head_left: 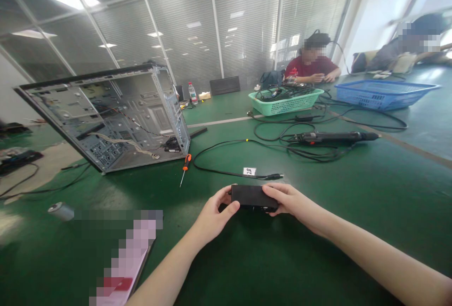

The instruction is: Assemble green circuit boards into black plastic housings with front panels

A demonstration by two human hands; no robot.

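Observation:
Both of my hands hold a black power adapter (250, 196), a flat rectangular block, just above the green table. My left hand (217, 212) grips its left end, thumb on the near side and fingers behind. On its right end, my right hand (282, 196) has fingers on top and others underneath. The adapter's underside is mostly hidden. Just beyond it lies a black cable's plug end (273, 176), beside a white tag marked 28 (249, 171). An orange-handled screwdriver (185, 165) lies farther left, near the open computer case (141, 108).
A black electric screwdriver (328, 137) with coiled cable lies at right. Behind it stand a green basket (287, 104) of cables and a blue basket (384, 96). A grey cylinder (61, 211) and a pink, partly blurred item (130, 259) lie at left. Two people sit across the table.

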